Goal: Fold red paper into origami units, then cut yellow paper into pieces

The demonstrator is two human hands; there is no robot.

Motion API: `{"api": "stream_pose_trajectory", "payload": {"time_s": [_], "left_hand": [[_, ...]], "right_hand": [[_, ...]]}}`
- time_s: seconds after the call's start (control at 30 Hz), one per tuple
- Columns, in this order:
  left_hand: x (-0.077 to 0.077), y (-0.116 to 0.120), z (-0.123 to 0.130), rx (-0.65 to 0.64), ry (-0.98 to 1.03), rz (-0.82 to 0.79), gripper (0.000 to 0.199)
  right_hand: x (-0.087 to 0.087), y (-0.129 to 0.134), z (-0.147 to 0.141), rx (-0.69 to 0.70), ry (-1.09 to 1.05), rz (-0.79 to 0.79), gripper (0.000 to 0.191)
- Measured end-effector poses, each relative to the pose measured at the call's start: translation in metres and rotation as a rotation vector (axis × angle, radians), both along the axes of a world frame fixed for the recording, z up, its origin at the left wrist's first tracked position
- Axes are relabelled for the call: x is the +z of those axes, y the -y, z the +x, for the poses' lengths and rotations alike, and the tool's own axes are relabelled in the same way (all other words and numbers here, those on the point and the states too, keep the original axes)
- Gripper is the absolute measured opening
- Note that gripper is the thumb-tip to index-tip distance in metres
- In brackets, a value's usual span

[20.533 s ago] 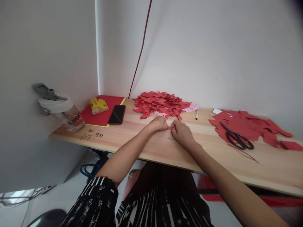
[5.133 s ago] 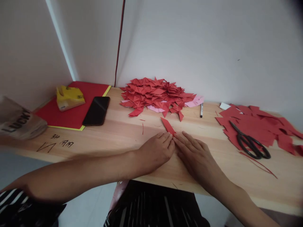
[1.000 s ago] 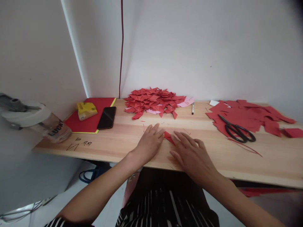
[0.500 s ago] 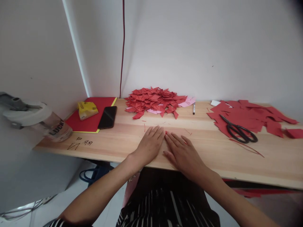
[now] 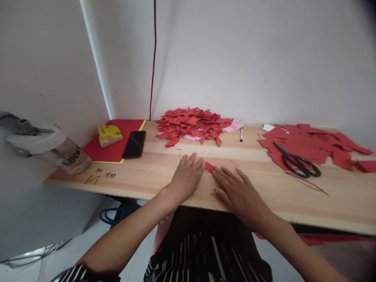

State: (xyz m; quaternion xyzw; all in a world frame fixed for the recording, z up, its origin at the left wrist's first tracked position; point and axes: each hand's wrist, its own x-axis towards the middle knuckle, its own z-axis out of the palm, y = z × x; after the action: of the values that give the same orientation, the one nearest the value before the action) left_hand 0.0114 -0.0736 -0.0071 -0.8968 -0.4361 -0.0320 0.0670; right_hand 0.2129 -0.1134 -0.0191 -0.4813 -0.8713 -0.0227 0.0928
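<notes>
A small red paper piece (image 5: 209, 167) lies flat on the wooden table between my hands. My left hand (image 5: 188, 175) rests palm down at its left, fingers stretched out. My right hand (image 5: 235, 188) lies flat at its right, fingertips on the paper's edge and thumb a little apart. Behind them is a heap of folded red paper pieces (image 5: 190, 123) with some pink ones (image 5: 233, 125) at its right.
Black scissors (image 5: 298, 162) lie on cut red sheets (image 5: 311, 145) at the right. A marker (image 5: 241, 134) is near the wall. At the left are a phone (image 5: 134, 144), a yellow packet (image 5: 109, 135) on a red sheet (image 5: 94, 150), and a bottle (image 5: 69, 154).
My right hand has slid right, away from my left hand, and more of the small red paper shows between them. The view has shifted slightly.
</notes>
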Motion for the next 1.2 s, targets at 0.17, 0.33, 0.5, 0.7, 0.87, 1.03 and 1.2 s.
{"api": "stream_pose_trajectory", "payload": {"time_s": [0.17,0.33,0.5,0.7,0.87,1.03,1.2], "left_hand": [[-0.002,0.000,0.001,-0.003,0.058,0.051,0.047],[-0.010,-0.004,0.000,-0.101,0.051,-0.027,0.046],[-0.013,-0.009,-0.002,-0.052,0.172,-0.098,0.045],[-0.004,-0.023,0.003,-0.066,0.388,-0.118,0.039],[-0.001,-0.039,0.009,-0.188,0.355,-0.123,0.019],[-0.005,-0.048,0.012,-0.180,0.373,-0.121,0.014],[-0.008,-0.050,0.014,-0.200,0.330,-0.087,0.018]], "right_hand": [[0.000,0.002,-0.003,-0.032,0.029,-0.007,0.050],[0.001,0.000,-0.005,-0.030,0.012,-0.002,0.049],[-0.001,0.004,0.009,0.007,-0.061,0.036,0.043],[-0.002,0.019,0.024,0.000,-0.208,0.028,0.034],[-0.002,0.021,0.023,0.014,-0.222,0.028,0.033],[-0.002,0.020,0.024,0.027,-0.210,0.043,0.033],[-0.002,0.021,0.024,0.027,-0.201,0.049,0.033]]}}
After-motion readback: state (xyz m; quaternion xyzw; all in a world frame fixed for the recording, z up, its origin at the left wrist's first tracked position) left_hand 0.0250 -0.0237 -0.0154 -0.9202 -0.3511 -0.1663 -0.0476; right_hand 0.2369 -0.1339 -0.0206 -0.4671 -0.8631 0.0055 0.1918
